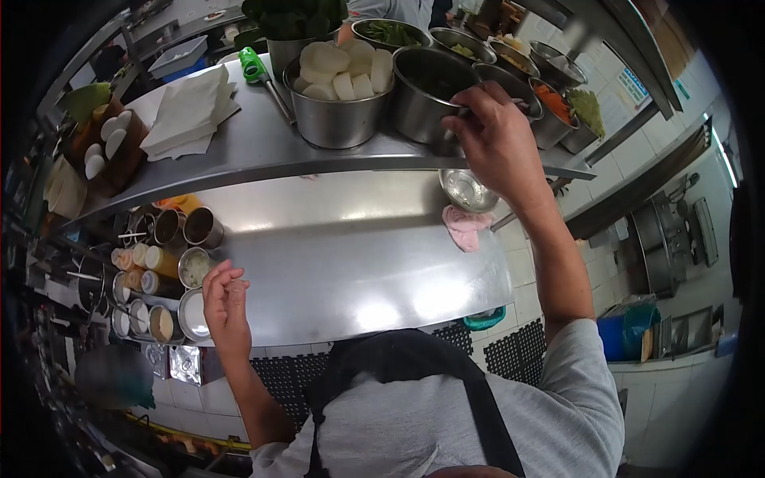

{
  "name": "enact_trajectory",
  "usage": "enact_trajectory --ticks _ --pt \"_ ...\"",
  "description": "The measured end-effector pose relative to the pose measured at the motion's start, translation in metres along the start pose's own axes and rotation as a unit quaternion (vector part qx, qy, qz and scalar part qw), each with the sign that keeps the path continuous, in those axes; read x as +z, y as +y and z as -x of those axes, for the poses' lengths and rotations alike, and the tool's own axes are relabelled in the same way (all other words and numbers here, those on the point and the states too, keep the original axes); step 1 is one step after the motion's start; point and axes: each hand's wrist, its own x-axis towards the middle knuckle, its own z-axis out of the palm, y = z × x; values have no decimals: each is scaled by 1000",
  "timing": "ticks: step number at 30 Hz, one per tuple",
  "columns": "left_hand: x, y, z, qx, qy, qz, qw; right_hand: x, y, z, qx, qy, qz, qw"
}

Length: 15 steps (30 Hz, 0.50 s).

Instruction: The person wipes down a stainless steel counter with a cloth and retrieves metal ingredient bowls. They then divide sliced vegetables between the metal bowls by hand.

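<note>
My right hand [498, 139] is raised at the shelf. Its thumb and fingers are bent together against the near right rim of a deep steel pot [426, 119] with a dark inside. Whether they pinch the rim or something small, I cannot tell. Left of that pot stands a steel pot [339, 123] heaped with thick white pieces [343, 68]. Lower down, my left hand [227, 303] hovers over the worktable's left side, fingers loosely bent and apart, holding nothing. Closest to it are a steel bowl of chopped white bits [194, 268] and a white-filled bowl [194, 315].
On the shelf [263, 151] are paper napkins [187, 115], a green-handled peeler-like tool [263, 76], eggs [103, 143] and several vegetable bowls. The steel worktable [319, 247] below bears a pink cloth [466, 229], a metal bowl [468, 190] and squeeze bottles [155, 259]. A person stands behind the shelf.
</note>
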Motion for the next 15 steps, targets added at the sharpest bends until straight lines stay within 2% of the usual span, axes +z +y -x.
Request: enact_trajectory --ticks 5,7,15 --pt "3 -3 -4 -19 -52 13 998 -14 4 -7 -32 70 23 997" --pt "5 -5 -5 -13 -68 12 998 -24 5 -12 -27 90 -35 995" --pt "22 -3 -3 -7 -102 25 994 -40 15 -11 -50 87 -39 994"
